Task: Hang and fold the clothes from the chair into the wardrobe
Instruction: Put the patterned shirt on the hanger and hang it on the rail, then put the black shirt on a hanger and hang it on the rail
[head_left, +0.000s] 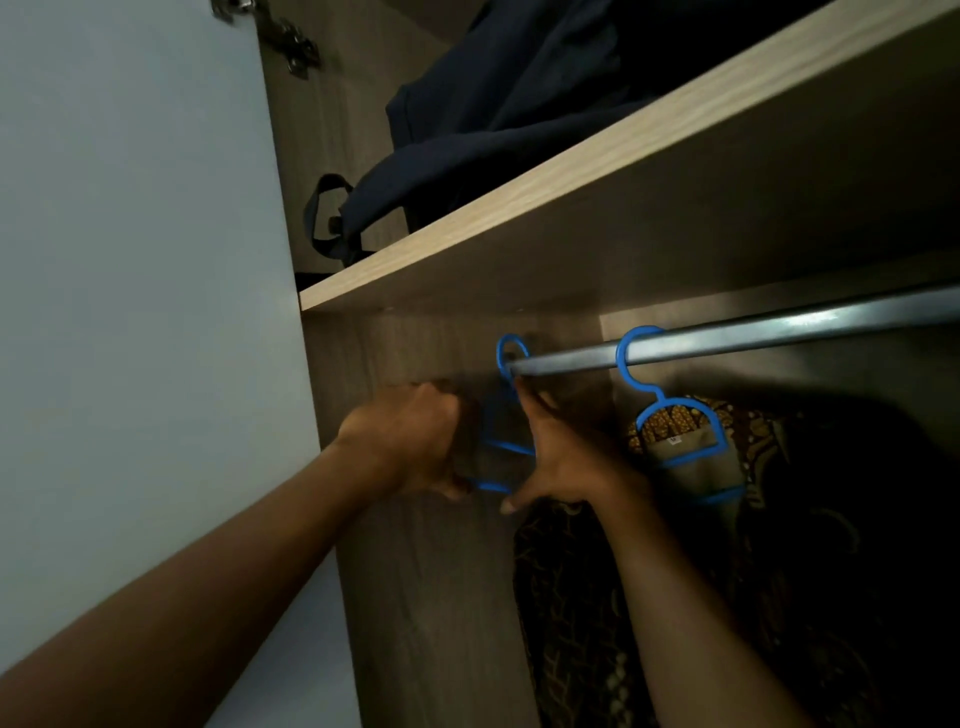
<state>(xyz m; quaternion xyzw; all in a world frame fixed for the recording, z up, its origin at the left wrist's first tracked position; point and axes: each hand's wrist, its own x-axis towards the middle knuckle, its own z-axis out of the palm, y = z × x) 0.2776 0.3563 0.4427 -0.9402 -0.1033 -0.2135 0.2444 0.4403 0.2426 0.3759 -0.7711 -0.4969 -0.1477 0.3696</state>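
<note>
While its hook (511, 339) sits over the left end of the steel wardrobe rail (779, 332), the blue plastic hanger (506, 448) hangs edge-on between both hands: left hand (410, 441) curled round its lower bar, right hand (561, 457) with straight fingers pressed along its neck, nearer the hook.

Both bare arms are reaching up and forward, forearms rising from the bottom edge. Left hand (410, 441) is curling tight, knuckles up, gripping a blue plastic hanger (511, 448). Right hand (561, 457) is stretching its fingers (532, 402) upward, thumb splaying down.
</note>
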